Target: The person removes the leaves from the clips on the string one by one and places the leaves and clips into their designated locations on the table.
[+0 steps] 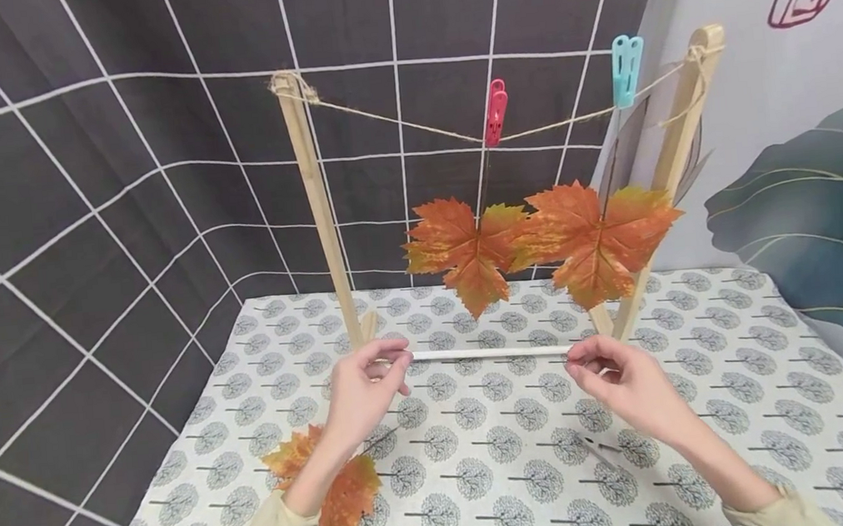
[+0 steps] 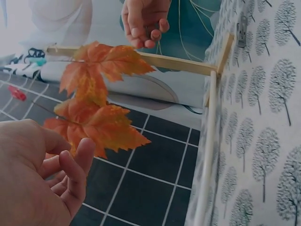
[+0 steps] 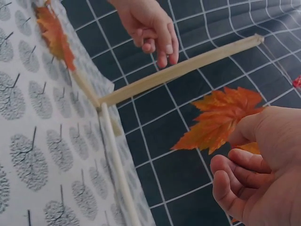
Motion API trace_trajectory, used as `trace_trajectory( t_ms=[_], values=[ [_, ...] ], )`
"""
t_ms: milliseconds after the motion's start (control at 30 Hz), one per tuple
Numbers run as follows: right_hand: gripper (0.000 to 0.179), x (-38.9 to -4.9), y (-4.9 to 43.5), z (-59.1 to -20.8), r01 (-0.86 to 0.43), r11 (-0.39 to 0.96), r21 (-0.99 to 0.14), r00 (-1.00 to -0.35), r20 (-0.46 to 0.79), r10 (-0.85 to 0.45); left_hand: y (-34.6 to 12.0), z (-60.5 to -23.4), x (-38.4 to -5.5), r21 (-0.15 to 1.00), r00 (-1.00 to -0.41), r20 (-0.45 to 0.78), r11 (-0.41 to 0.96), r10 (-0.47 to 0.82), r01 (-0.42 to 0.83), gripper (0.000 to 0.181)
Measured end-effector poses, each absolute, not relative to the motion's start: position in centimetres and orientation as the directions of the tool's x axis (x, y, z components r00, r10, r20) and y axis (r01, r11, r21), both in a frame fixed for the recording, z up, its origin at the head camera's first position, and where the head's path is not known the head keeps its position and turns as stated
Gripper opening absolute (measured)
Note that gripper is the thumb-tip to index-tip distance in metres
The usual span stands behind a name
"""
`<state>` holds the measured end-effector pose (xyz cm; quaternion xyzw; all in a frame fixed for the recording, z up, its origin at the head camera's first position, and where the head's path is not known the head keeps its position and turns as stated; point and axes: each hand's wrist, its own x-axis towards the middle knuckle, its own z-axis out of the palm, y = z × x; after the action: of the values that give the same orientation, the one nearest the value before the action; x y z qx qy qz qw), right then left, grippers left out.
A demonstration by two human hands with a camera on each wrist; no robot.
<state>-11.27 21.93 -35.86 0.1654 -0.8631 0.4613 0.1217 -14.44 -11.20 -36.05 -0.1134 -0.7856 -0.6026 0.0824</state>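
Note:
My left hand (image 1: 363,392) and right hand (image 1: 627,380) hover over the table, fingers loosely bent, at either end of a pale crossbar (image 1: 490,353) in the head view. Both wrist views show this bar joined to the stand's base, apart from the fingers, and nothing in either hand. Behind them, two orange maple leaves (image 1: 600,239) hang by their stems from a string (image 1: 394,121). A pink clothespin (image 1: 496,114) grips one stem, a light-blue clothespin (image 1: 627,69) the other. Another maple leaf (image 1: 347,497) lies on the table, partly behind my left forearm.
Wooden posts (image 1: 318,197) hold the string at both ends. A small grey clip (image 1: 599,450) lies on the tree-patterned tablecloth (image 1: 512,489), near my right forearm. Dark gridded cloth (image 1: 231,146) stands behind and to the left; a leaf-printed curtain (image 1: 823,211) is at the right.

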Motion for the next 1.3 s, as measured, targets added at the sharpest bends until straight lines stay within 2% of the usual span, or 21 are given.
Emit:
trace_trajectory(
  t_ms=[333, 600, 833, 1300],
  values=[
    [0.017, -12.0, 21.5, -33.4, -0.391, 0.428, -0.815, -0.92, 0.346, -0.183, -9.8, -34.1, -15.3, 0.904, -0.923, 0.371, 0.187, 0.102, 0.384, 0.021],
    [0.013, -13.3, 20.1, -31.0, -0.491, 0.361, -0.793, -0.87, 0.461, -0.173, -8.2, -32.2, -16.4, 0.87, -0.874, 0.479, 0.084, 0.086, 0.486, 0.02],
    [0.011, -13.8, 19.4, -29.3, -0.511, 0.326, -0.795, -0.86, 0.48, -0.176, -7.3, -30.7, -17.0, 0.862, -0.865, 0.493, 0.081, 0.092, 0.5, 0.02],
    [0.014, -15.0, 18.3, -26.0, -0.524, 0.347, -0.778, -0.851, 0.5, -0.163, -6.6, -28.1, -19.0, 0.84, -0.846, 0.518, 0.107, 0.127, 0.531, 0.022]
  ],
)
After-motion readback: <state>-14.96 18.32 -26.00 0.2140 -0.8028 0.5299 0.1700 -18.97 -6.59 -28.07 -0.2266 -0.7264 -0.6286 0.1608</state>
